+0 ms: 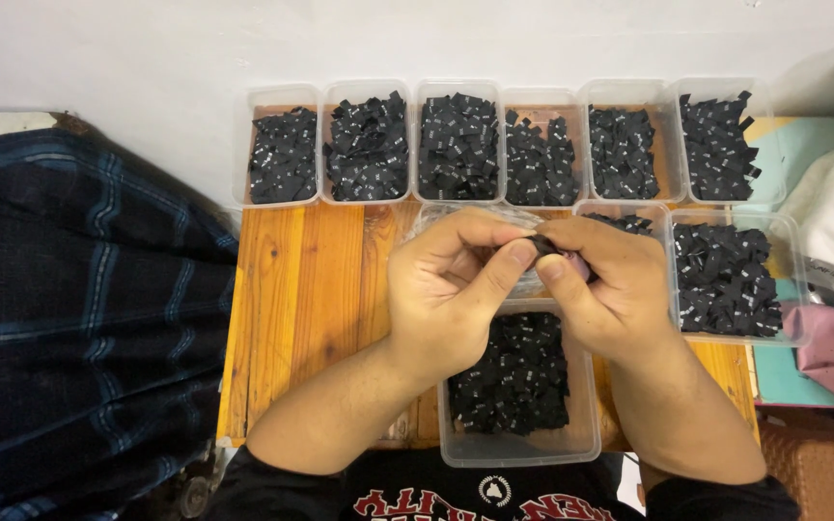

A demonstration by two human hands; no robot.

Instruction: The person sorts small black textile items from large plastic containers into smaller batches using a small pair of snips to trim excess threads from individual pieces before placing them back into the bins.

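Black labels (544,245) pinched between both hands' thumbs and curled fingers (left hand (451,289), right hand (610,280)).

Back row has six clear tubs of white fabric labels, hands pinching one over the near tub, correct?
Not quite: the labels in the back-row tubs are black, not white, as the head view shows. Six tubs is correct, and both hands, left and right, pinch one over the near tub.

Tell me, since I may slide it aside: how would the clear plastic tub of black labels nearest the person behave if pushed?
The clear plastic tub looks thin-walled, so it probably flexes. Its small black fabric labels seem light, so it should slide easily on the wooden table. Loosely heaped, they may shift or spill.
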